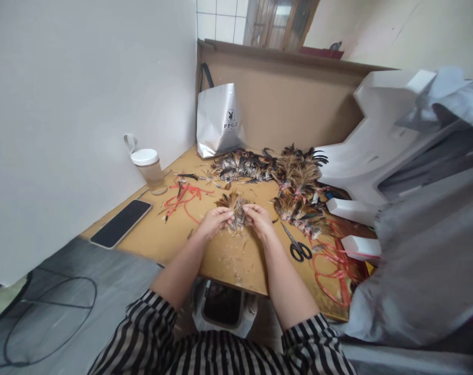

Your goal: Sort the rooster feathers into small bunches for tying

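Note:
A small bunch of brown and grey feathers [236, 208] is held just above the table [228, 260] between my two hands. My left hand [219, 219] pinches its left side with thumb and fingertips. On the right side my right hand [257, 217] has its fingers closed on the same bunch. Bigger brown feather bundles [297, 169] with reddish bases lie to the right and behind. Grey and dark feathers [240, 165] form a pile at the back. Black-handled scissors [298, 247] rest right of my right hand.
Red string [185, 195] lies tangled at the left, and more red string [338, 268] at the right edge. A phone [121, 224], a lidded cup [150, 169] and a silver bag [220, 122] stand or lie around. White foam pieces [359, 247] border the right side.

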Demonstrator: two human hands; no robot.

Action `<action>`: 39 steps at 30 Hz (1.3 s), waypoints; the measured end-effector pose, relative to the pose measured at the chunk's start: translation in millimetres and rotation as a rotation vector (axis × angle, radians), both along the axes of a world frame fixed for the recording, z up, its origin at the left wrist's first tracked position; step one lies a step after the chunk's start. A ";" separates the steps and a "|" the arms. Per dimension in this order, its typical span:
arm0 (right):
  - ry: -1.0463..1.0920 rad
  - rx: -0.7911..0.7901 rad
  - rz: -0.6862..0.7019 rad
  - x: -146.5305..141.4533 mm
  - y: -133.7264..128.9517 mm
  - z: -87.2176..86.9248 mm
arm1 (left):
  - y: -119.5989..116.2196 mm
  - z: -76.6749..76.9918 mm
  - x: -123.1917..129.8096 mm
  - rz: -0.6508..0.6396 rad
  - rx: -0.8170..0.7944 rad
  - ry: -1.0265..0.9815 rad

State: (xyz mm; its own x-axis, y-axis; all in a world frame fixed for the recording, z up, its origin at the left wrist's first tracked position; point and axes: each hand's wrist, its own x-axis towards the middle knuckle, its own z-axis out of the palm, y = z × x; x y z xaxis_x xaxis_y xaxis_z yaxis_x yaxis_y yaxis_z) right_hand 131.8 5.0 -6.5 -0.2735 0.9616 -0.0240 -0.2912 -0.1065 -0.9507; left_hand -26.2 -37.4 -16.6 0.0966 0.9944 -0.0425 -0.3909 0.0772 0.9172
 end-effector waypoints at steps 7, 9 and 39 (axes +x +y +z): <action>-0.131 0.098 0.020 -5.1 -2.2 -2.8 | 0.3 0.2 0.2 -0.003 -0.001 -0.036; -0.164 0.085 0.007 -6.7 -3.7 -2.6 | 0.3 0.2 0.4 -0.001 0.003 -0.050; 0.108 -0.127 0.102 -20.3 -12.9 -4.8 | 2.4 -5.7 0.3 -0.054 -0.018 -0.020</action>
State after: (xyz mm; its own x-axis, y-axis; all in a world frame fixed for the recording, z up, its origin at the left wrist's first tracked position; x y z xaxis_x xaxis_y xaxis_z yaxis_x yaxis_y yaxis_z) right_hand 111.5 -7.9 -11.3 -0.3766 0.9200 -0.1083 -0.3728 -0.2575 -0.8915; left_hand -26.0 -35.0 -22.3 0.1510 0.9869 -0.0576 -0.4040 0.1148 0.9075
